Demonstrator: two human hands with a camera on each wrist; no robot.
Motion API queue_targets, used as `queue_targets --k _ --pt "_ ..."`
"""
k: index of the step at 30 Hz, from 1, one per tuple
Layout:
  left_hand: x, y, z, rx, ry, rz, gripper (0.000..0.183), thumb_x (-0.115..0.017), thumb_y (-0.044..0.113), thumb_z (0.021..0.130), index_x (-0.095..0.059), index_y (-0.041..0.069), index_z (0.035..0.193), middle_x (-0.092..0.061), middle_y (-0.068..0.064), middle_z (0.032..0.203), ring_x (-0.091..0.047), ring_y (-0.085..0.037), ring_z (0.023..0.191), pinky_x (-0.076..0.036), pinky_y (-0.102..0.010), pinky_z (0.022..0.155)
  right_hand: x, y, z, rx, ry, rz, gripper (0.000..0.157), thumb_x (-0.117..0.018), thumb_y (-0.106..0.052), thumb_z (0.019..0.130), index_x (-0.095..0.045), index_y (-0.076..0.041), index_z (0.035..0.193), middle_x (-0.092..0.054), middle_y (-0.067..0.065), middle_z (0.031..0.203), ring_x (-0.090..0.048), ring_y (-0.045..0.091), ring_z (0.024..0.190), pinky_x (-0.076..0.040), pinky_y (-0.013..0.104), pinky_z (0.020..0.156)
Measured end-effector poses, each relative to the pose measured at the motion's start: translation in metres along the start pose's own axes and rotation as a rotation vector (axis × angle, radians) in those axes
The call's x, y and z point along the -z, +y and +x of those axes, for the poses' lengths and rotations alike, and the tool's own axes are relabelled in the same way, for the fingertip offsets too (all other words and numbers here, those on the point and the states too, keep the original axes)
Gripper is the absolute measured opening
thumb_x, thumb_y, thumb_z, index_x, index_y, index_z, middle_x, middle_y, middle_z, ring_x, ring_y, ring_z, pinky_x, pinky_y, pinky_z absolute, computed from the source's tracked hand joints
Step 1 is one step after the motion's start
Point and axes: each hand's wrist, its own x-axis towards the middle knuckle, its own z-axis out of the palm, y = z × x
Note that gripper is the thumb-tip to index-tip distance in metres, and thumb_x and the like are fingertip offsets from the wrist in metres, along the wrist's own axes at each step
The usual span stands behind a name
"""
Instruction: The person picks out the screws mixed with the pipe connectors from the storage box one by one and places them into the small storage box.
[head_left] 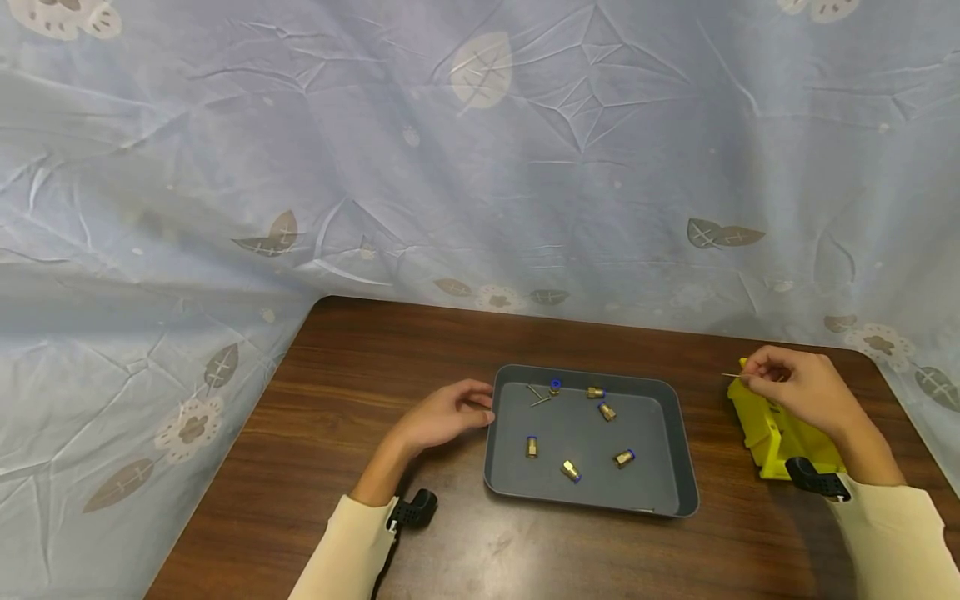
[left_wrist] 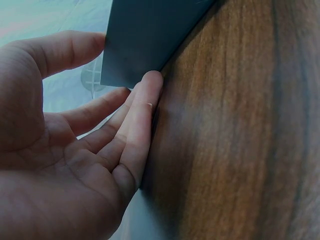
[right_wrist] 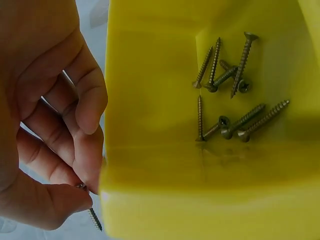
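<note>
My left hand (head_left: pixel 442 414) is at the left side of a grey tray (head_left: pixel 652 417). In the left wrist view its thumb and loosely extended fingers touch the tray's outer wall (left_wrist: pixel 145 40). My right hand (head_left: pixel 813 392) is above the left edge of a yellow bin (head_left: pixel 753 417). Between thumb and fingertips it pinches a screw (right_wrist: pixel 94 219), its tip pointing away from the hand. Several similar screws (right_wrist: pixel 245 65) lie loose in the bin. Two thin screws (head_left: pixel 540 402) rest in the tray's upper left, and another thin piece (head_left: pixel 642 509) lies along its front wall.
Several brass fittings (head_left: pixel 532 447) with blue collars are scattered in the tray. Tray and bin stand on a brown wooden table (head_left: pixel 360 358), the bin to the right. A patterned cloth (head_left: pixel 420 167) hangs behind the table and along its left side.
</note>
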Motion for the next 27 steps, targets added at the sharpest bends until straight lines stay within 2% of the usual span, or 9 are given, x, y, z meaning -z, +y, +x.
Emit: queue_targets --k 4,15,27 --pt "0.000 0.000 0.000 0.003 0.003 -0.001 0.057 -0.072 0.019 0.103 -0.057 -0.007 0.151 -0.070 -0.018 0.134 -0.070 -0.028 0.120 -0.054 -0.046 0.106 0.003 0.002 -0.001 0.005 0.019 -0.003 0.011 -0.080 -0.004 0.096 -0.078 -0.014 0.094 -0.073 -0.005 0.085 -0.062 0.005 0.077 -0.046 0.015 0.069" --pt "-0.001 0.000 0.001 -0.007 0.002 0.001 0.057 -0.072 0.019 0.103 -0.058 -0.008 0.151 -0.070 -0.019 0.134 -0.070 -0.029 0.120 -0.054 -0.045 0.105 0.019 0.013 -0.012 -0.054 0.050 -0.044 0.006 -0.082 -0.007 0.097 -0.077 -0.011 0.096 -0.072 -0.006 0.085 -0.060 0.002 0.076 -0.045 0.014 0.068" --pt "-0.001 0.001 0.000 -0.008 0.003 -0.003 0.057 -0.072 0.018 0.102 -0.057 -0.009 0.151 -0.070 -0.020 0.134 -0.070 -0.029 0.120 -0.054 -0.045 0.105 0.024 0.030 -0.017 -0.139 0.066 -0.113 0.004 -0.081 -0.010 0.099 -0.078 -0.007 0.099 -0.073 -0.003 0.085 -0.058 -0.001 0.073 -0.045 0.021 0.063"
